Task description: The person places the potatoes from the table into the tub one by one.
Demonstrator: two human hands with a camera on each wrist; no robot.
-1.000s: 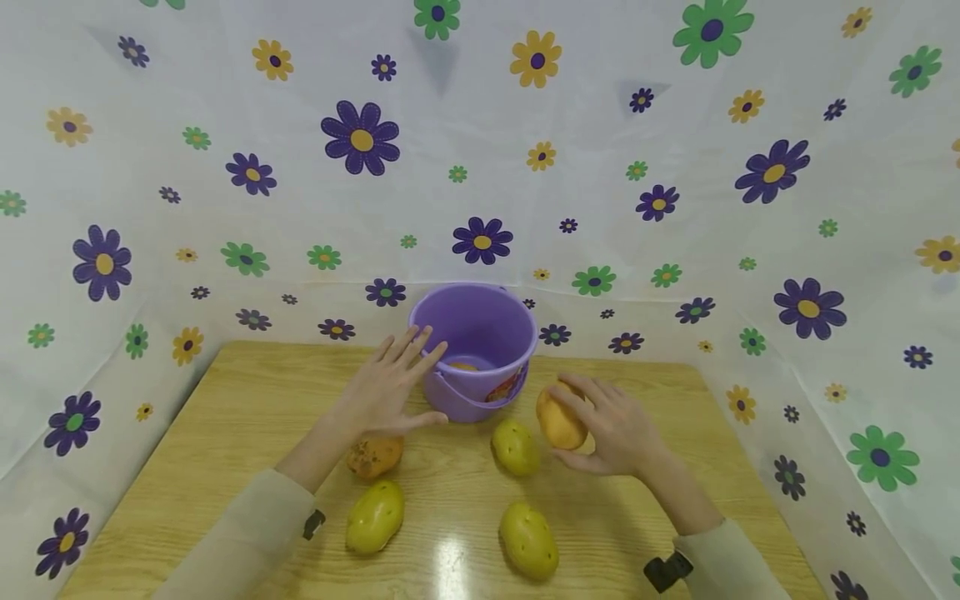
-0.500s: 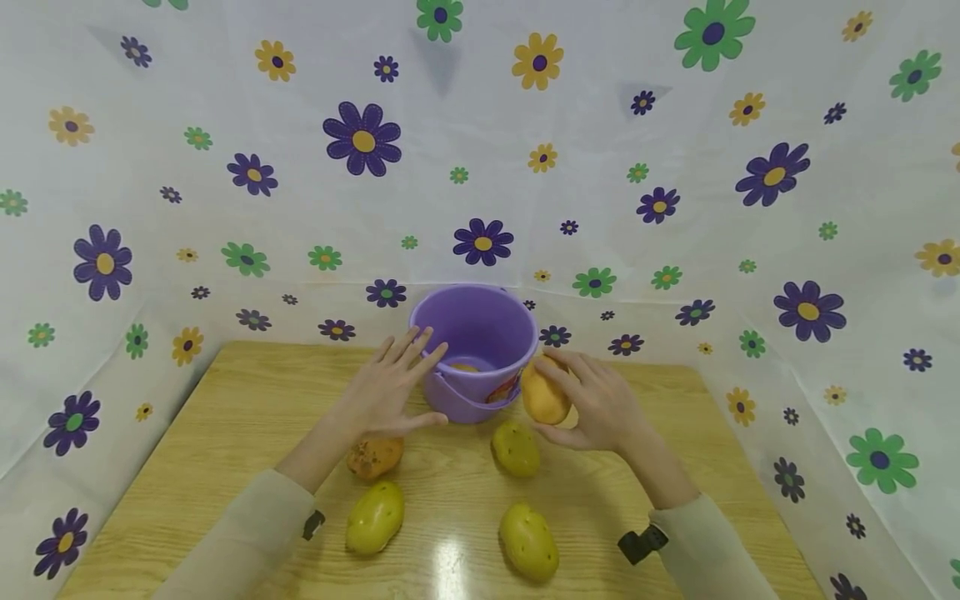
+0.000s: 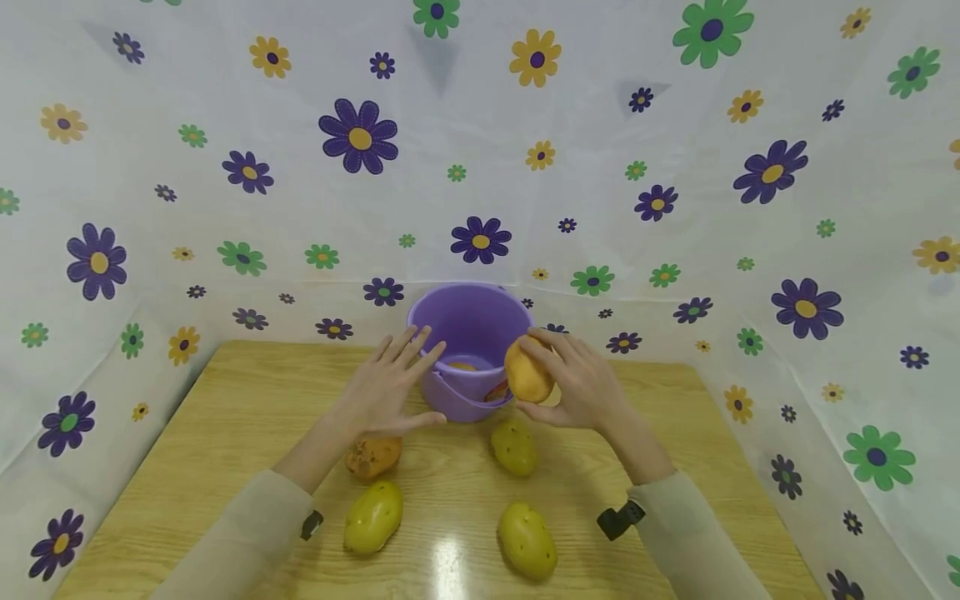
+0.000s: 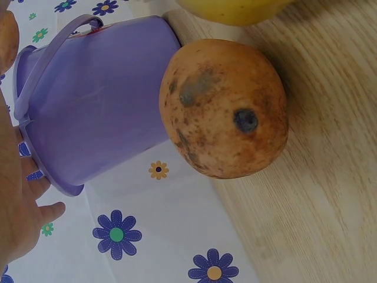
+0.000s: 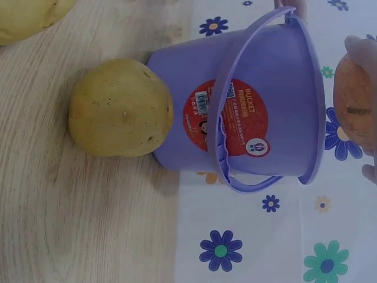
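A purple bucket [image 3: 465, 393] stands upright at the back middle, its handle hanging down in front. My left hand [image 3: 378, 387] has its fingers spread at the bucket's left rim, holding nothing. My right hand [image 3: 581, 379] grips an orange-brown, oval, fruit-like thing [image 3: 528, 371] just in front of the right rim, above the table. In the right wrist view the gripped oval [image 5: 353, 103] shows a dark slit. Something orange [image 3: 462, 367] lies inside the bucket. Below my left hand rests a dark-spotted orange-brown oval [image 4: 227, 112].
Yellow, dimpled potatoes lie on the wooden table [image 3: 247, 408]: one potato [image 3: 513, 447] before the bucket, another potato [image 3: 527, 540] nearer at right, and a third potato [image 3: 373, 517] at left. Flower-patterned white cloth [image 3: 420, 183] rises behind and along both sides.
My right hand has carried the orange-brown oval leftward and up, from right of the bucket to its right rim. My left hand has stayed in place.
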